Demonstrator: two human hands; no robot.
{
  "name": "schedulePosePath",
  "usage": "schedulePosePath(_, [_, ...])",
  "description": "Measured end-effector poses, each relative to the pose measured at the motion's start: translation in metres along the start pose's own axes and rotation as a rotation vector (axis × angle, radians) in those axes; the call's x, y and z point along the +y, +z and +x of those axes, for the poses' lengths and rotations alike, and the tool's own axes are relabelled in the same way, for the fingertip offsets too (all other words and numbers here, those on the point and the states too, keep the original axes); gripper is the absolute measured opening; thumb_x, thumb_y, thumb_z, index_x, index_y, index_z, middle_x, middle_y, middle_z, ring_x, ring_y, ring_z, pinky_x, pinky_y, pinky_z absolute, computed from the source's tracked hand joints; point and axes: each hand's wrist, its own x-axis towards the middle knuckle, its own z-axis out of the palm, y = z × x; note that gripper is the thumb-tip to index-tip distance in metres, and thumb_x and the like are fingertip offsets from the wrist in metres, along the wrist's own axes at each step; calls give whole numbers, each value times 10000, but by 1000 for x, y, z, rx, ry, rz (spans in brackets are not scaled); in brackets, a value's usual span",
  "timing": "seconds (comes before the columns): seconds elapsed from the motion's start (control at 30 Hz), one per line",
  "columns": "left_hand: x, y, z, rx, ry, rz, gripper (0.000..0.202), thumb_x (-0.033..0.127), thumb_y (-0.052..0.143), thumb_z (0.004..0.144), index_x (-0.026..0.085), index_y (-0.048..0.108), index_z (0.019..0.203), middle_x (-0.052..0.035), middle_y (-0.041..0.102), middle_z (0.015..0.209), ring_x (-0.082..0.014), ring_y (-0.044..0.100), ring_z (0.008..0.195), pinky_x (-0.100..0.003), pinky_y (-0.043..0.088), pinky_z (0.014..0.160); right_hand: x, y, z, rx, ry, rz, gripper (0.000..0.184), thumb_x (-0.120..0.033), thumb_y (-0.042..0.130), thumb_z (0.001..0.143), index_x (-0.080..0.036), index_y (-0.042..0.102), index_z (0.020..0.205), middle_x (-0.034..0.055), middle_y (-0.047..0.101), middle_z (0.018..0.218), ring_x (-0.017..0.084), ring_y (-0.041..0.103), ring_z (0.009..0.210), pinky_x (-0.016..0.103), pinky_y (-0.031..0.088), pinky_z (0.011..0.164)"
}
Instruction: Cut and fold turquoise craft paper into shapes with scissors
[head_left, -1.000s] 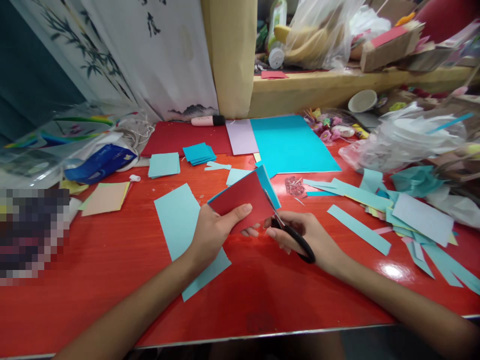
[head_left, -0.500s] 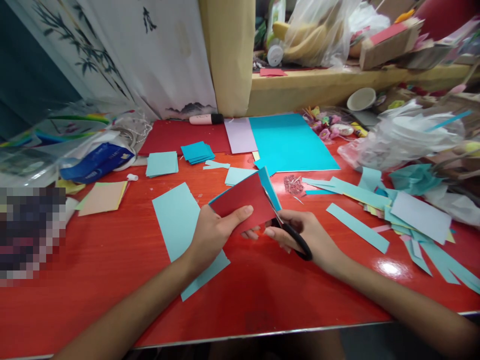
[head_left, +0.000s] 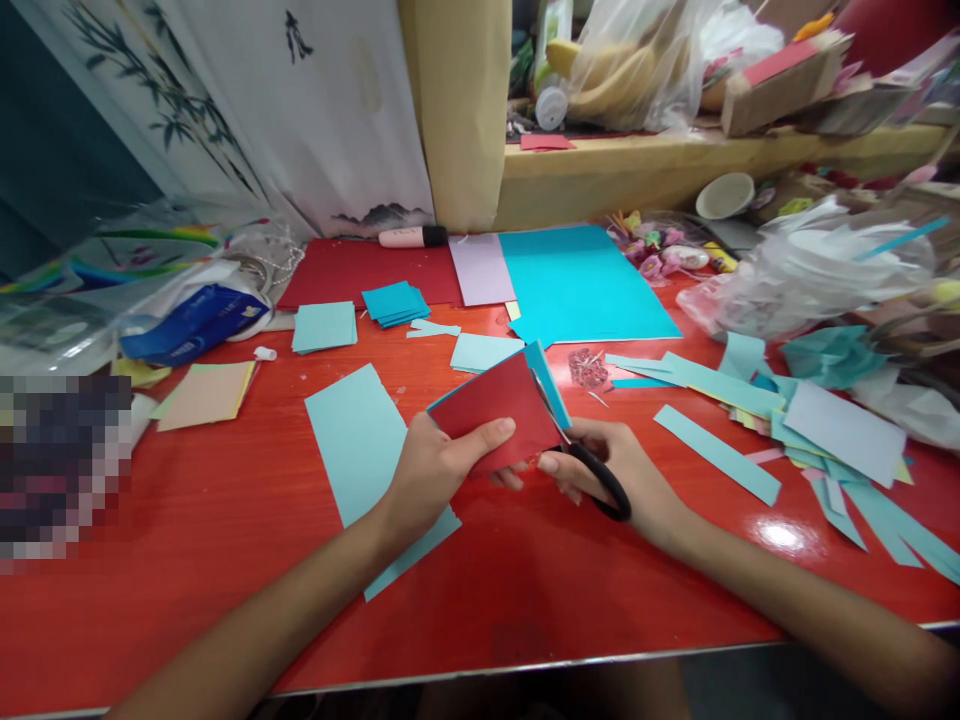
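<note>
Between thumb and fingers, my left hand point(head_left: 457, 455) grips a red sheet of paper point(head_left: 510, 400) laid over a blue sheet point(head_left: 551, 385), which shows along the right and upper edges. My right hand point(head_left: 611, 470) is closed around black-handled scissors point(head_left: 604, 480). Their blades lie along the right edge of the red sheet, over the blue paper; the lower blade is mostly hidden. Beneath my left wrist a pale blue sheet point(head_left: 360, 430) lies flat on the red table point(head_left: 555, 590).
Small stacks of pale blue squares point(head_left: 324, 328) and darker blue squares point(head_left: 396, 303) lie at mid-left. A large blue sheet point(head_left: 585, 285) is at the back. Paper scraps point(head_left: 825, 430) and plastic bags point(head_left: 817, 260) crowd the right; a blue packet point(head_left: 199, 322) sits left.
Both hands have shifted slightly right and down with the paper and scissors. The scissor blades still lie along the red sheet's right edge.
</note>
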Motion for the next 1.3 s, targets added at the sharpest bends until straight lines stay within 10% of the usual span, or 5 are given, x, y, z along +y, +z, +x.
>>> schedulePosePath(1.3, [-10, 5, -3, -121, -163, -42, 240, 354, 601, 761, 141, 657, 665, -36, 663, 589, -171, 619, 495, -274, 519, 485, -2, -1, 2, 32, 48, -29, 409, -482, 658, 684, -169, 444, 533, -43, 445, 404, 71, 421, 374, 197, 284, 381])
